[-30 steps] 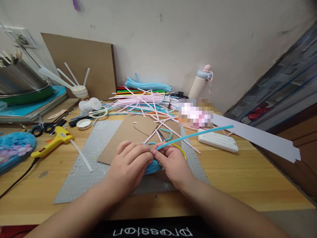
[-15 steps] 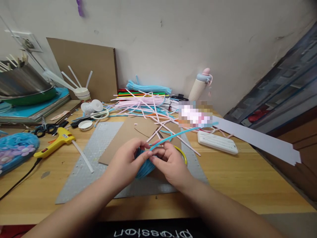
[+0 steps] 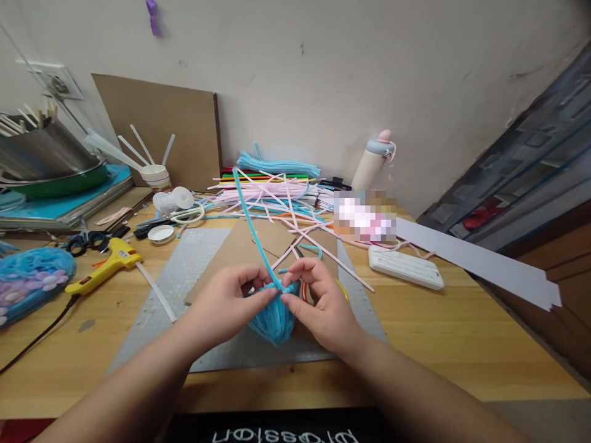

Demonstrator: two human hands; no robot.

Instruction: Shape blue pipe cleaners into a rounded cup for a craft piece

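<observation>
Both my hands meet over a grey cutting mat (image 3: 133,335), around a bundle of blue pipe cleaners (image 3: 273,321) that bulges below my fingers. One long blue pipe cleaner (image 3: 253,229) rises from the top of the bundle and leans up to the left. My left hand (image 3: 237,301) pinches the top edge of the bundle between thumb and fingers. From the other side, my right hand (image 3: 321,301) grips the same top edge, close to the base of the long strand. Pliers (image 3: 305,291) with a red handle lie partly hidden behind my right hand.
Left lie a yellow glue gun (image 3: 104,267), scissors (image 3: 87,240) and a blue woven piece with flowers (image 3: 39,280). Loose pink pipe cleaners (image 3: 268,191) pile up at the back near a bottle (image 3: 372,160). A white power strip (image 3: 406,266) sits right.
The long blue strand has swung from pointing up-right to pointing up-left. The bundle has turned, showing more of itself between my hands, and my right fingers have shifted.
</observation>
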